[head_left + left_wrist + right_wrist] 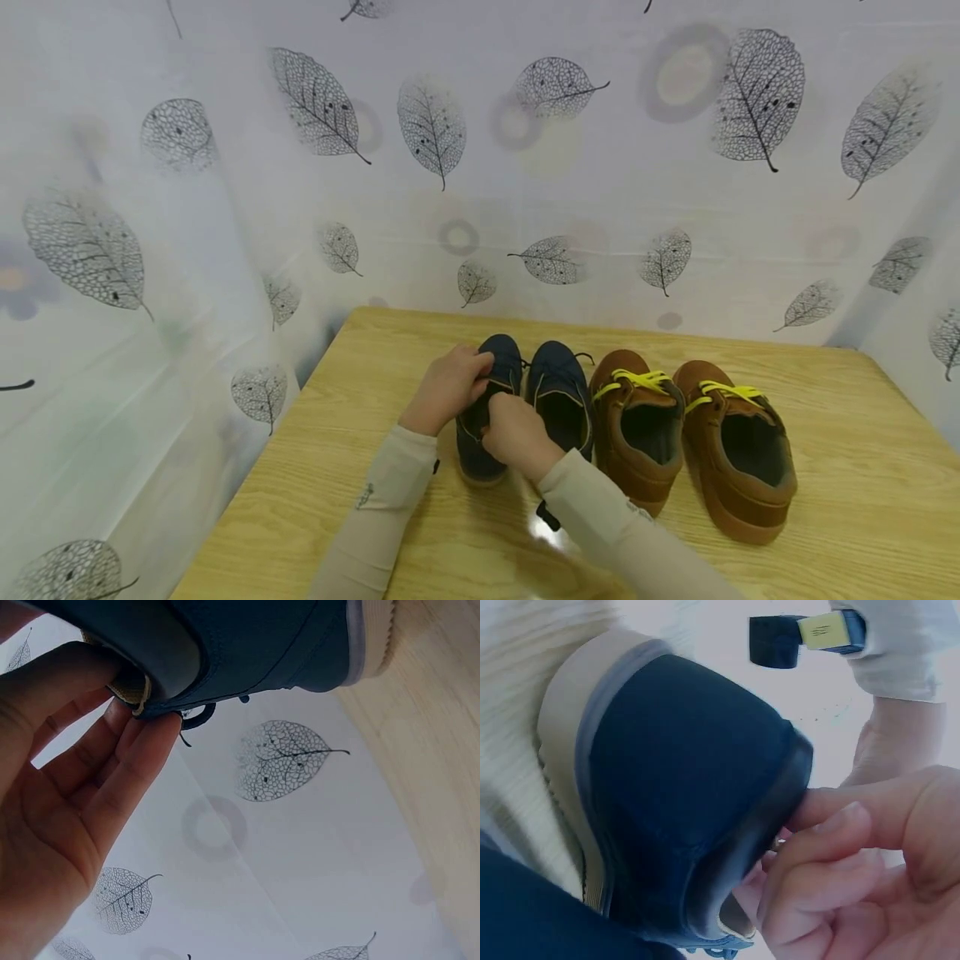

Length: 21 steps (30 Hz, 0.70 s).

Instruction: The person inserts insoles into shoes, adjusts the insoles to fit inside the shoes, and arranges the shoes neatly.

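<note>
A pair of navy shoes stands on the wooden table [862,467], toes pointing away from me. Both hands are on the left navy shoe [501,371]. My left hand [447,388] grips the rim of its opening on the left side, thumb over the edge and fingers [127,761] under the collar of the shoe [262,637]. My right hand [517,435] pinches the collar at the heel of the same shoe [682,787], with curled fingers [840,862] hooked inside. The right navy shoe [558,392] stands untouched beside it.
Two brown shoes with yellow laces [637,425] [738,450] stand to the right of the navy pair. A white cloth printed with grey leaves [525,167] walls in the table at the back and both sides. A dark wrist strap [806,637] sits on my left sleeve.
</note>
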{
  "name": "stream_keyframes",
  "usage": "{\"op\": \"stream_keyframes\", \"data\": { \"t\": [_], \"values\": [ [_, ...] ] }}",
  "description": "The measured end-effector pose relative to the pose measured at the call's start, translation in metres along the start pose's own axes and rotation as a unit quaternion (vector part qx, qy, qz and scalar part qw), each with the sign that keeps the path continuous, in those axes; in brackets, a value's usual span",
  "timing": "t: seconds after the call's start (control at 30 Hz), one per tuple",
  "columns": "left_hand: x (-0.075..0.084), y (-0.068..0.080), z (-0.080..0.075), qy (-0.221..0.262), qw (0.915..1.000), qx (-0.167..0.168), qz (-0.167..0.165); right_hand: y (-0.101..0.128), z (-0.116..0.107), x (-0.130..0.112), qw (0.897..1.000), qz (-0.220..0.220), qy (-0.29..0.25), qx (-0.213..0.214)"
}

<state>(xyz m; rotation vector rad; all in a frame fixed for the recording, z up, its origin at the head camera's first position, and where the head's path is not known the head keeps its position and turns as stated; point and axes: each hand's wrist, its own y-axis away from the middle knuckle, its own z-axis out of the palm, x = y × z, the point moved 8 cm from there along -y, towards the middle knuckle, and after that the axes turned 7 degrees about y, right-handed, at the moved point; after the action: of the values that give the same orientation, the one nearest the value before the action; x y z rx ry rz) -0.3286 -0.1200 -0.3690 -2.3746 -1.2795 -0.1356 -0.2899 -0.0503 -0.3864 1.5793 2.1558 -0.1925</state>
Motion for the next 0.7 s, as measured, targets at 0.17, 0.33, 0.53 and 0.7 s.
{"op": "stream_keyframes", "data": {
  "t": [0.17,0.33,0.53,0.7],
  "values": [
    [0.001,0.0,0.0,-0.007,1.0,0.0,0.002,-0.007,0.002,0.003,1.0,0.004,0.007,0.0],
    [0.002,0.0,-0.001,-0.009,0.9999,0.007,0.006,-0.014,0.004,0.005,1.0,0.002,0.018,-0.011],
    [0.003,0.0,-0.003,-0.007,0.9999,0.014,0.007,-0.02,0.007,0.003,0.998,0.013,0.032,-0.054],
    [0.002,0.0,-0.002,0.001,0.9999,0.012,0.006,-0.022,0.014,0.001,0.995,0.02,0.049,-0.082]
  ]
}}
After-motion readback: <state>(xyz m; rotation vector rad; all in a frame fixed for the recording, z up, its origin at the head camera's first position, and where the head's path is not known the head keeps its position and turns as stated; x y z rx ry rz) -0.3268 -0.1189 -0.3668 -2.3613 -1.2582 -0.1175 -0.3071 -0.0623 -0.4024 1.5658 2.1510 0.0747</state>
